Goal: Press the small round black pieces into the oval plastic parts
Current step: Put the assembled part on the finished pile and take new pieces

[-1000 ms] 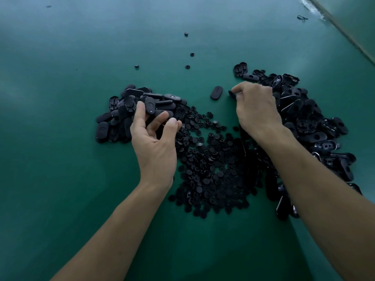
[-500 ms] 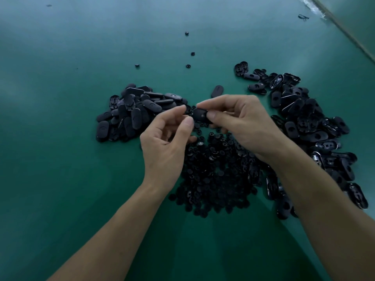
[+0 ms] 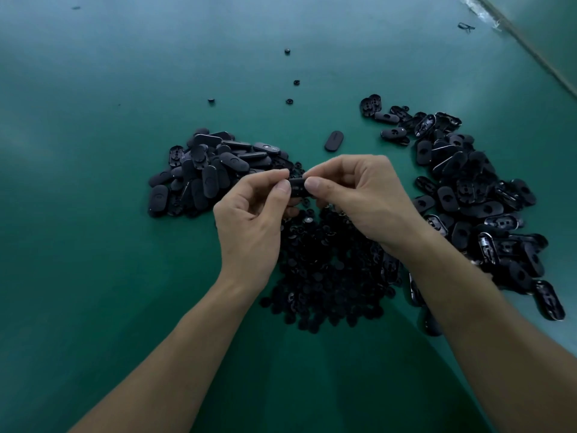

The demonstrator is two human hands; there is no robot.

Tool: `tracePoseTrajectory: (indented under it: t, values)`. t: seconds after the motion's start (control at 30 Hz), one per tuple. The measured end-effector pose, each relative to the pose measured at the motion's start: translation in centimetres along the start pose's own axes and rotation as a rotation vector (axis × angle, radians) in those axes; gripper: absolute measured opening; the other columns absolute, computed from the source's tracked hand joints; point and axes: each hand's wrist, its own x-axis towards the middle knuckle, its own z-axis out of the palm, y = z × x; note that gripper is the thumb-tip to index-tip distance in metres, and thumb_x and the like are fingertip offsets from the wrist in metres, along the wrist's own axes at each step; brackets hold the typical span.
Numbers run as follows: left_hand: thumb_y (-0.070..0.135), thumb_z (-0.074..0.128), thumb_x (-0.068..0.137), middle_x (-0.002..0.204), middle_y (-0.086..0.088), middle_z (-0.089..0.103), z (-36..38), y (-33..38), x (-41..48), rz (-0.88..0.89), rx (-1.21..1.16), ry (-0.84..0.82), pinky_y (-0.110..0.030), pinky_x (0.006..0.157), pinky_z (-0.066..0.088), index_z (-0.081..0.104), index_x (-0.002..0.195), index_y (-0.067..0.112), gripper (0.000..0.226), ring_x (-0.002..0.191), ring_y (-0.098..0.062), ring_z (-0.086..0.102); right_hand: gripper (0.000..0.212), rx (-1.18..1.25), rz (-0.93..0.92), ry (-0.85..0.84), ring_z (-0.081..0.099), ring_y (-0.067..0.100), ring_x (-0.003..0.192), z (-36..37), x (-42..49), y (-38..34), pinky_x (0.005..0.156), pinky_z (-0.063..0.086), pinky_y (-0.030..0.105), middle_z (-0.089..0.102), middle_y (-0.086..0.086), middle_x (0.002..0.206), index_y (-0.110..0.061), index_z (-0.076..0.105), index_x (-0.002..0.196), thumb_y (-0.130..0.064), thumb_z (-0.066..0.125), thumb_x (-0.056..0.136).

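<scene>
Pinching one oval part (image 3: 298,187) with left hand (image 3: 249,220) and right hand (image 3: 359,201), just above round pieces heap (image 3: 327,270) on worktop (image 3: 93,245). Cannot tell if insert seated. Risks skewing it, popping loose, if pressed off-centre.

left hand (image 3: 249,226) and right hand (image 3: 362,201) pinching one oval part (image 3: 298,187) — above round-piece pile (image 3: 327,270)

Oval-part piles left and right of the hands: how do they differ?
The left pile is a compact heap, mostly smooth faces up; the right pile is spread in a long band, many showing a hole or hollow inside. The left pile looks smaller than the right. Both are black ovals on the green table.
</scene>
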Motion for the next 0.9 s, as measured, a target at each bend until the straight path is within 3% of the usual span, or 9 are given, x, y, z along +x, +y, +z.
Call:
tracePoseTrajectory:
  t: [0.13,0.23,0.37,0.47,0.53,0.6,0.73,0.9]
  values:
    - [0.005,0.069,0.092,0.079,-0.002,0.074,-0.1,0.0,-0.1,-0.013,-0.011,-0.038,-0.025,0.066,0.057,0.068,0.094,0.014,0.009,0.072,-0.019,0.073,0.015,-0.004,-0.054,0.001,0.066,-0.001,0.068,0.0,0.2,-0.1,0.065,0.049,0.011,0.073,-0.013,0.072,-0.022,0.075,0.093,-0.007,0.072,0.09]
    - [0.012,0.076,0.086,0.08,-0.002,0.073,0.0,-0.2,-0.1,-0.003,0.043,-0.061,-0.029,0.069,0.059,0.069,0.1,0.019,0.017,0.073,-0.024,0.072,0.024,0.013,-0.08,-0.024,0.072,0.007,0.082,-0.1,0.4,-0.6,0.077,0.054,0.017,0.076,-0.006,0.085,-0.022,0.073,0.098,0.0,0.07,0.09]
    - [0.016,0.076,0.089,0.081,0.005,0.07,0.0,-0.5,0.0,0.044,0.095,-0.062,-0.018,0.072,0.053,0.073,0.109,0.023,0.022,0.077,-0.009,0.066,0.027,0.059,-0.08,-0.003,0.073,0.011,0.08,-0.5,0.7,-1.1,0.069,0.053,0.016,0.078,0.001,0.089,-0.018,0.071,0.099,0.005,0.06,0.094]
    - [0.016,0.075,0.091,0.084,0.007,0.073,0.0,-0.2,0.0,0.066,0.071,-0.065,-0.019,0.075,0.054,0.073,0.103,0.027,0.017,0.079,-0.01,0.069,0.019,-0.203,-0.036,0.165,0.07,0.003,0.077,-1.2,1.0,-0.5,0.072,0.054,0.015,0.075,-0.006,0.086,-0.019,0.073,0.098,-0.003,0.064,0.094]
    - [0.016,0.072,0.092,0.085,0.003,0.075,-0.1,0.0,-0.1,0.06,0.028,-0.071,-0.025,0.076,0.055,0.071,0.1,0.024,0.011,0.083,-0.021,0.072,0.014,-0.467,-0.001,0.192,0.065,-0.002,0.079,-1.4,1.0,0.1,0.078,0.052,0.011,0.07,-0.011,0.088,-0.018,0.074,0.103,-0.011,0.068,0.093]
    - [0.014,0.07,0.094,0.083,0.003,0.074,-0.1,0.1,0.0,0.054,0.006,-0.069,-0.022,0.07,0.053,0.067,0.098,0.02,0.007,0.08,-0.015,0.071,0.015,-0.61,0.031,0.176,0.063,0.0,0.081,-1.4,0.8,0.6,0.083,0.055,0.018,0.069,-0.008,0.09,-0.017,0.074,0.106,-0.018,0.071,0.092]
    - [0.014,0.072,0.093,0.081,0.001,0.071,-0.1,0.1,0.0,0.023,0.006,-0.016,-0.021,0.063,0.053,0.064,0.1,0.02,0.013,0.074,-0.01,0.067,0.019,-0.738,0.108,0.114,0.065,0.013,0.088,-1.0,0.7,1.0,0.088,0.056,0.038,0.068,-0.003,0.094,-0.022,0.073,0.103,-0.035,0.073,0.089]
    - [0.008,0.073,0.091,0.08,0.002,0.071,-0.1,0.2,-0.1,0.001,-0.064,-0.012,-0.023,0.063,0.056,0.065,0.098,0.014,0.012,0.067,-0.014,0.069,0.01,-0.718,0.15,0.115,0.064,0.014,0.088,-0.8,1.0,0.9,0.087,0.056,0.038,0.067,-0.006,0.089,-0.023,0.072,0.096,-0.03,0.074,0.089]
